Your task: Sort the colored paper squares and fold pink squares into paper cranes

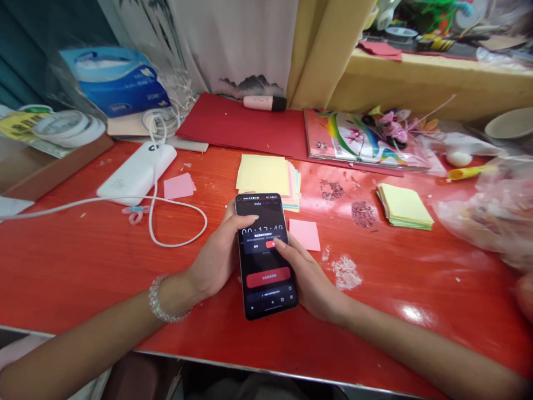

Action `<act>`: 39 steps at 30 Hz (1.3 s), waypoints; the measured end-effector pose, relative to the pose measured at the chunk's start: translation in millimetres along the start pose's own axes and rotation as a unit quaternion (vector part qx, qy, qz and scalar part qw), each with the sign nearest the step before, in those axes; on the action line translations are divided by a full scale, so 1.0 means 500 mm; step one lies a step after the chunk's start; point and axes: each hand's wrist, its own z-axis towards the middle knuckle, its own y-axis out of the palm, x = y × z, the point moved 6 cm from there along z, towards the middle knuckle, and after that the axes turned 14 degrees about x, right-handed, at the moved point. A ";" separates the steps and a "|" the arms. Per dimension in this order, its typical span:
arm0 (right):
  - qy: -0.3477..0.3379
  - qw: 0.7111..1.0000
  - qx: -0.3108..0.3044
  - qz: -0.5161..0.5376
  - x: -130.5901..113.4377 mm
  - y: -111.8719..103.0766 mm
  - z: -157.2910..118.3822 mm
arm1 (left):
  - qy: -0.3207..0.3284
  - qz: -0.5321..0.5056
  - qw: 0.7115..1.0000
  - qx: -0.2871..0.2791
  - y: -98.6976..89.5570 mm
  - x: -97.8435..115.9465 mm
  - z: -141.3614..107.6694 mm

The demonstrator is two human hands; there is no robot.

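Note:
A smartphone is held upright over the red table's front middle, its dark screen showing a timer, a small pop-up box and a red bar. My left hand grips the phone's left edge, its thumb lying over the upper screen; a clear beaded bracelet circles that wrist. My right hand holds the right edge, with the thumb tip on the pop-up's red button. The fingers behind the phone are mostly hidden. Just beyond it lies a stack of yellow paper squares, and a pink square lies beside my right hand.
A white power bank with a looping white cable lies at the left, near small pink papers. Another yellow-green paper stack sits at the right. Behind are red sheets, a tissue pack and a plastic bag.

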 end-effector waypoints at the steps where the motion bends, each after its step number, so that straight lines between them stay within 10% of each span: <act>1: -0.007 1.000 0.008 -0.008 0.000 -0.003 0.000 | -0.002 -0.003 1.000 -0.001 0.000 -0.001 0.000; 17: 0.113 0.989 -0.059 0.072 -0.003 0.025 0.003 | 0.007 0.031 0.999 -0.014 0.000 0.003 0.005; 39: 0.112 0.981 -0.144 0.072 -0.004 0.016 0.011 | -0.017 0.045 0.999 0.008 -0.006 0.003 0.015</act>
